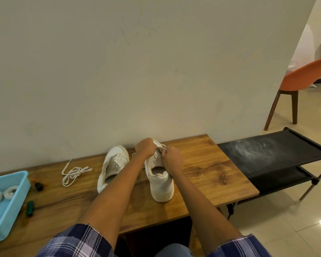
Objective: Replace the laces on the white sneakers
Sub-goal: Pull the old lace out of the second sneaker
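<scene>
A wooden tabletop with a warm, knotted grain stands against a plain pale wall. Just beyond its edge at 3 o'clock is a low black fabric shoe rack with a dusty white smear on its top tier, standing on glossy cream floor tiles. At 1 o'clock, farther back, an orange chair on dark wooden legs sits in an open doorway. At 9 o'clock a light blue plastic basket on the tabletop holds two coiled white laces; just beside it lie a small black object and a green one, both too small to identify. A loose white lace lies tangled at 10 o'clock. Two white sneakers stand side by side near the centre, heels toward the viewer: the left sneaker has no lace and nobody is touching it, and the right sneaker is being worked on. The left hand is curled over that shoe's toe and eyelet area, gripping it, while the right hand pinches something at the eyelets with closed fingertips; what lies between them is hidden. Rolled plaid sleeves frame the bottom edge.
</scene>
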Available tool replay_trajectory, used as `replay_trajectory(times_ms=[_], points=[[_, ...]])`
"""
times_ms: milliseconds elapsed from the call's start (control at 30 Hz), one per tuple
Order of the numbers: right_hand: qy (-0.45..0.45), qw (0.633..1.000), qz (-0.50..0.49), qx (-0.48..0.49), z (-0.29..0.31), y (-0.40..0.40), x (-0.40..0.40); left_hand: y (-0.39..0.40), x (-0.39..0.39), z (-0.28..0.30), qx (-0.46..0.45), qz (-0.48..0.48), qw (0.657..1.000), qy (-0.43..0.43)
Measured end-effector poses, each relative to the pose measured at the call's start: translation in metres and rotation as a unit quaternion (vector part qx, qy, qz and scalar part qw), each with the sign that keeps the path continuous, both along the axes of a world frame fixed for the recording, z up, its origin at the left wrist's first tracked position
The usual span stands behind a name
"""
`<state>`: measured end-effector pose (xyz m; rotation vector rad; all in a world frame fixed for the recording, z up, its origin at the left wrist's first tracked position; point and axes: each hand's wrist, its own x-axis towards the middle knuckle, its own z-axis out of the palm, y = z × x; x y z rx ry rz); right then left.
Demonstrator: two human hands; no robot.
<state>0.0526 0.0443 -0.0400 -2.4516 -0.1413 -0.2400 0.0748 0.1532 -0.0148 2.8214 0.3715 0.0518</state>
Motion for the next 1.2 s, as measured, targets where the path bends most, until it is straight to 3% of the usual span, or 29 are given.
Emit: replay_trajectory(times_ms=[67, 133, 200, 267, 367, 400, 433, 467, 533, 567, 667, 767, 867, 933, 1067, 1133, 1200], points=[[0.004, 1.0, -0.003, -0.002, 0.0, 0.0, 0.0, 0.002, 0.001, 0.0, -0.07, 0.024, 0.997, -0.034], [0.009, 1.0, -0.007, -0.008, -0.002, 0.001, 0.003, 0.0, -0.002, 0.006, -0.19, 0.092, 0.968, -0.135], [0.009, 1.0, -0.007, -0.024, -0.004, 0.002, 0.004, -0.001, -0.006, 0.013, -0.306, 0.196, 0.899, -0.243], [0.006, 0.999, -0.006, -0.038, -0.005, 0.003, 0.005, 0.0, -0.006, 0.015, -0.41, 0.257, 0.824, -0.294], [0.004, 0.999, -0.008, -0.037, -0.005, 0.003, 0.005, 0.001, -0.002, 0.008, -0.565, 0.246, 0.719, -0.322], [0.005, 0.999, -0.009, -0.033, -0.006, 0.003, 0.005, 0.0, -0.002, 0.005, -0.585, 0.233, 0.712, -0.31], [0.005, 0.999, -0.009, -0.03, -0.006, 0.003, 0.005, 0.001, 0.0, 0.002, -0.559, 0.22, 0.745, -0.29], [0.005, 1.0, -0.01, -0.029, -0.005, 0.003, 0.006, 0.002, 0.0, 0.001, -0.5, 0.197, 0.804, -0.255], [0.007, 1.0, -0.01, -0.029, -0.006, 0.003, 0.007, 0.009, 0.001, -0.002, -0.302, 0.121, 0.931, -0.163], [0.007, 1.0, -0.009, -0.025, -0.007, 0.003, 0.007, 0.011, 0.001, -0.001, -0.211, 0.079, 0.968, -0.109], [0.006, 1.0, -0.007, -0.021, -0.008, 0.005, 0.008, 0.013, 0.002, 0.003, -0.079, 0.017, 0.997, -0.015], [0.007, 1.0, -0.008, -0.025, -0.009, 0.005, 0.009, 0.003, 0.002, 0.003, -0.015, 0.003, 1.0, -0.008], [0.003, 1.0, -0.01, -0.028, -0.008, 0.004, 0.008, 0.003, -0.001, -0.003, -0.116, 0.022, 0.988, -0.099], [0.003, 0.999, -0.009, -0.042, -0.008, 0.004, 0.008, 0.009, -0.005, -0.008, -0.234, 0.097, 0.947, -0.197], [0.002, 0.999, -0.007, -0.053, -0.007, 0.003, 0.008, 0.014, -0.01, -0.009, -0.448, 0.273, 0.794, -0.308], [0.007, 0.999, -0.007, -0.048, -0.007, 0.003, 0.009, 0.012, -0.009, -0.006, -0.463, 0.283, 0.782, -0.306], [0.006, 0.999, -0.008, -0.046, -0.008, 0.003, 0.009, 0.011, -0.006, -0.007, -0.451, 0.268, 0.799, -0.294]])
